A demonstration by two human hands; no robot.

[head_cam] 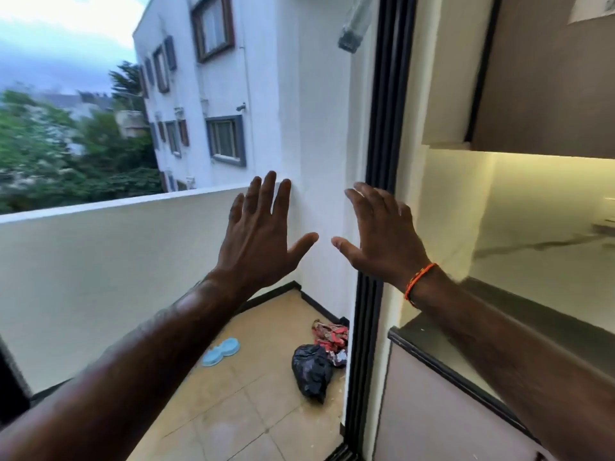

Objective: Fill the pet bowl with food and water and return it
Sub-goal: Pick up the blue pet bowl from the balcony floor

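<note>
Two empty hands are held up over a balcony, the pet bowl lying on the floor below.

To the left of the black door frame, the white balcony wall is seen, and in front of it the left hand is raised with its fingers spread wide, nothing held. Below that hand, the pale blue double pet bowl lies on the tiled floor, well apart from both hands. Nearer the frame a black bag and a red cloth are seen. Across the frame, the right hand is held open and empty, an orange thread worn at its wrist, above a dark counter.
</note>
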